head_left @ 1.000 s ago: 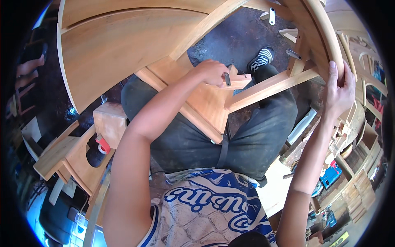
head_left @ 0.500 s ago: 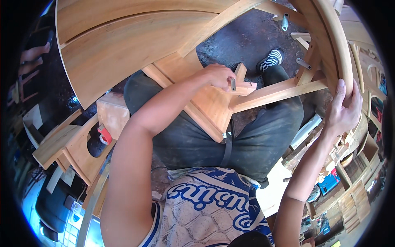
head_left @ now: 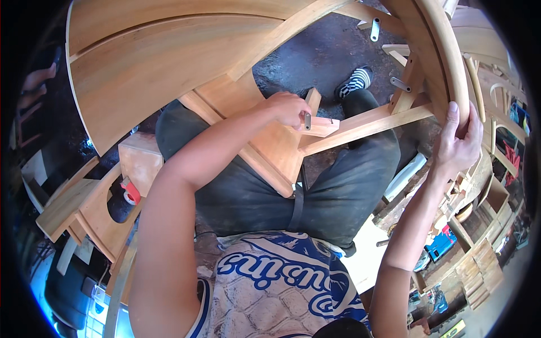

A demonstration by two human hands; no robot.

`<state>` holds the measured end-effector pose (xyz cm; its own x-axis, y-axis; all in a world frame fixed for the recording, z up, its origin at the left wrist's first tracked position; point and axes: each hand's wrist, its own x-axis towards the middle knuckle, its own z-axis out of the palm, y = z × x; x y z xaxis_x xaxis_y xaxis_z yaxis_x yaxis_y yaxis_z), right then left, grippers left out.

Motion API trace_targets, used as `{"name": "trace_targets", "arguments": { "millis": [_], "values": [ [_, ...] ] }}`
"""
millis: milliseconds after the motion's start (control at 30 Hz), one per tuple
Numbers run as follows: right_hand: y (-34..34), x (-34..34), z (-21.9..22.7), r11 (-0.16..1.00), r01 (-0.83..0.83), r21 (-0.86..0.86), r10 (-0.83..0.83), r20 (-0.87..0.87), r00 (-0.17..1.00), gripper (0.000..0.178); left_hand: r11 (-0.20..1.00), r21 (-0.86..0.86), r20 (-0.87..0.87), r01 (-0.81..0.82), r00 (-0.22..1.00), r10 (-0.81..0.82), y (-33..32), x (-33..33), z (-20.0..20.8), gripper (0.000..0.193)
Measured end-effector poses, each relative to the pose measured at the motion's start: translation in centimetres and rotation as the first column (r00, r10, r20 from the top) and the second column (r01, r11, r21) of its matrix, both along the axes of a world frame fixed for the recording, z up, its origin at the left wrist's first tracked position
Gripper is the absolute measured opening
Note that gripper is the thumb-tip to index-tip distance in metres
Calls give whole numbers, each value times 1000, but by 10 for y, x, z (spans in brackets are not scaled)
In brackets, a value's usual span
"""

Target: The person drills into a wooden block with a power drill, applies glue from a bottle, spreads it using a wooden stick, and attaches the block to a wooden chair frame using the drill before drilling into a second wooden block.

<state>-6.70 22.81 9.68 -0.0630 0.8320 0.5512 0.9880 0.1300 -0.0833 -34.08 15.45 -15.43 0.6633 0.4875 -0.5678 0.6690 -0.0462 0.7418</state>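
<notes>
A large curved wooden frame, seemingly a chair or similar furniture, lies across my lap and in front of me, with a broad wooden panel (head_left: 163, 62) at upper left. My left hand (head_left: 287, 110) is closed at a small grey metal plate (head_left: 307, 121), beside a short wooden bar (head_left: 324, 127) with a thin dark pin standing in it. My left palm faces away, so part of its grip is hidden. On the right, my right hand (head_left: 457, 143) wraps round a curved wooden rail (head_left: 451, 62), thumb on the near side. Similar metal plates (head_left: 400, 84) stick out from the frame.
A wooden block (head_left: 140, 163) and a red tape roll (head_left: 131, 191) are at left, by a cut-out wooden part (head_left: 101, 211). Wood offcuts (head_left: 479, 273) and a blue tool (head_left: 440, 243) lie at lower right. Beyond the frame is my striped slipper (head_left: 356, 81).
The whole view has shifted slightly, so the frame and both hands appear farther left. Both hands keep their places on the wood and metal plate.
</notes>
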Motion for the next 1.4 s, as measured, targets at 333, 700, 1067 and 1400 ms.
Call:
{"name": "trace_targets", "arguments": {
  "millis": [333, 700, 1067, 1400],
  "values": [
    [1, 2, 0, 1000, 15, -16, -15, -32, 999, 42, 1000, 18, 21, 17, 1000, -17, 1, 1, -1, 55],
    [1, 2, 0, 999, 29, -19, -29, -25, 999, 43, 999, -2, 39, 43, 998, -43, 2, 3, 5, 49],
    [2, 0, 1, 998, 46, -35, -47, -37, 998, 44, 999, -3, 11, 36, 999, -36, 2, 3, 3, 52],
    [2, 2, 1, 999, 46, -16, -46, -14, 999, 45, 999, 0, 12, 48, 999, -48, 2, 3, 1, 54]
  ]
}}
